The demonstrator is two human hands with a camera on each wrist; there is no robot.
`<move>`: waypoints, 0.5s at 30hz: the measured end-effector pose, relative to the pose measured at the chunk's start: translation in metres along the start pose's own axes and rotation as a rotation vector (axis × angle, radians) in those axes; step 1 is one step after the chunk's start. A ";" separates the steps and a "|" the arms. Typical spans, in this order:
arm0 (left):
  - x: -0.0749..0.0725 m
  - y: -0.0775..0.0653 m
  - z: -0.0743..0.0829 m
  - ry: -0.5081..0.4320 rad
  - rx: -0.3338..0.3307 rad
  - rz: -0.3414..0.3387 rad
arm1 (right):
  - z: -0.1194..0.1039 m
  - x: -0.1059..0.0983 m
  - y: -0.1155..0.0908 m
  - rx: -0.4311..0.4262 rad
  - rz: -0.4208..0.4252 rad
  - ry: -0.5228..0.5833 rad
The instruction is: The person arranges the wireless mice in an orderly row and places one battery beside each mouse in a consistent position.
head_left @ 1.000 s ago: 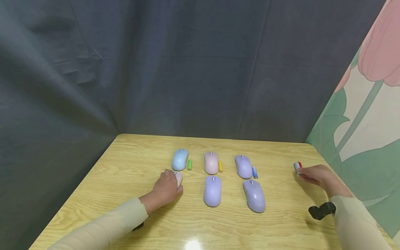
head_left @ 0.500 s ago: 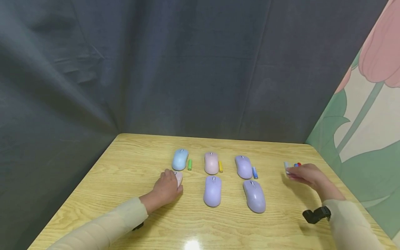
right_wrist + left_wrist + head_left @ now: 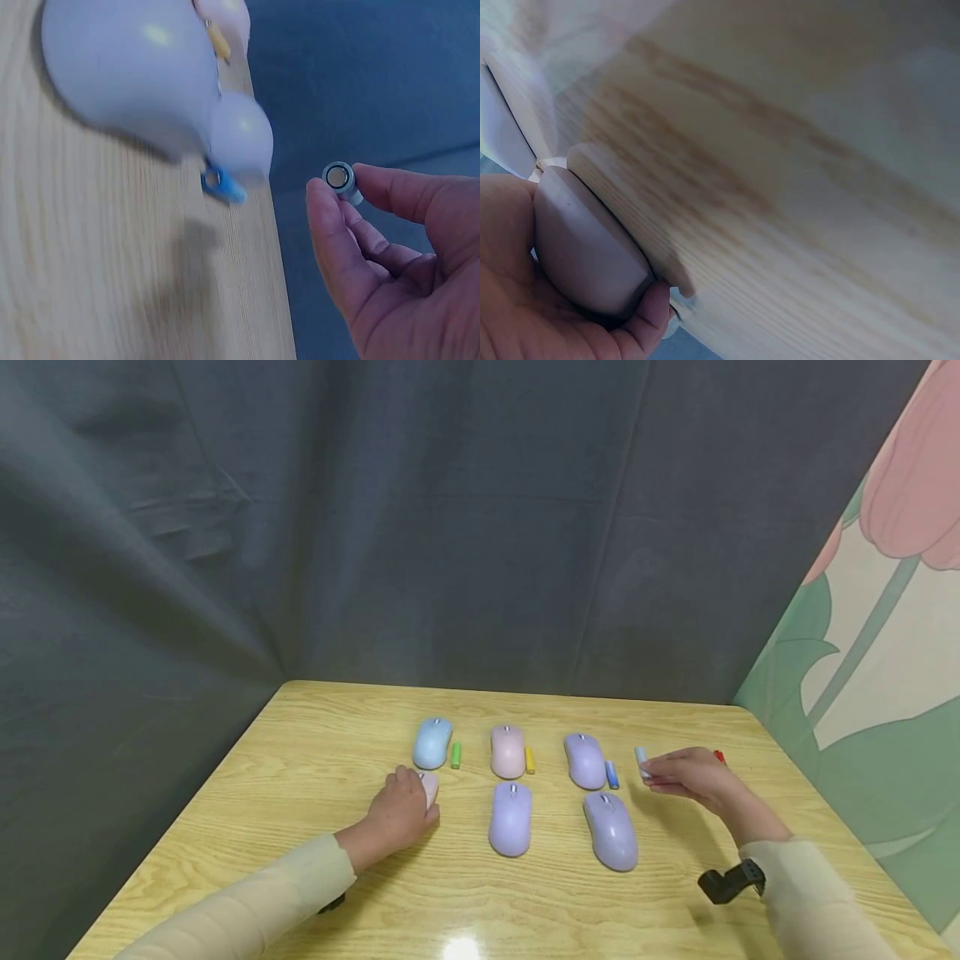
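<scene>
My left hand (image 3: 401, 810) grips a pale pink computer mouse (image 3: 431, 786) on the table, just in front of a light blue mouse (image 3: 432, 743). In the left wrist view the thumb curls along the side of that pink mouse (image 3: 589, 244). My right hand (image 3: 693, 778) pinches a pale battery (image 3: 641, 760) between thumb and fingertips, held above the table right of a purple mouse (image 3: 585, 761) and a blue battery (image 3: 611, 774). The right wrist view shows the flat end of the pinched battery (image 3: 339, 178).
A green battery (image 3: 455, 755) lies beside the light blue mouse, a yellow battery (image 3: 529, 760) beside another pink mouse (image 3: 507, 752). Two purple mice, one central (image 3: 510, 819) and one farther right (image 3: 611, 831), form the front row. Something red (image 3: 720, 757) shows behind my right hand.
My right hand has moved left with the pale battery, away from the red and blue items at the right side. The left hand has stayed in place on the pink mouse.
</scene>
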State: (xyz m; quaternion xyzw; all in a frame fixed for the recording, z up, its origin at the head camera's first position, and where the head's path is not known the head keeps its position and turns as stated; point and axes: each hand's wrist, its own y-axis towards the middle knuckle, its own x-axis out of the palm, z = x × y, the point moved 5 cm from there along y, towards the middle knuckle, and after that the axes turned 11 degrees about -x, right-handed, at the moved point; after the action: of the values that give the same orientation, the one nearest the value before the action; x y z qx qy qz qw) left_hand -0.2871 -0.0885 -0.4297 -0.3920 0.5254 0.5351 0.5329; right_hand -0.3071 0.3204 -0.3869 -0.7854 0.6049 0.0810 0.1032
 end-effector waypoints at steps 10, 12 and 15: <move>-0.001 -0.001 0.000 0.014 0.013 0.017 | -0.017 0.039 0.004 -0.028 -0.056 0.021; -0.001 -0.001 0.001 0.019 0.012 0.014 | -0.019 0.046 0.005 -0.027 -0.059 0.021; -0.001 -0.001 0.001 0.024 0.011 0.014 | -0.023 0.056 0.006 -0.023 -0.067 0.019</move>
State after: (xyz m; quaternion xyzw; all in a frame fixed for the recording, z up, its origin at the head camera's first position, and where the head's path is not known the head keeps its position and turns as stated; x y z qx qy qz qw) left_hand -0.2859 -0.0882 -0.4286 -0.3919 0.5374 0.5310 0.5250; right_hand -0.2988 0.2605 -0.3797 -0.8070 0.5784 0.0771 0.0908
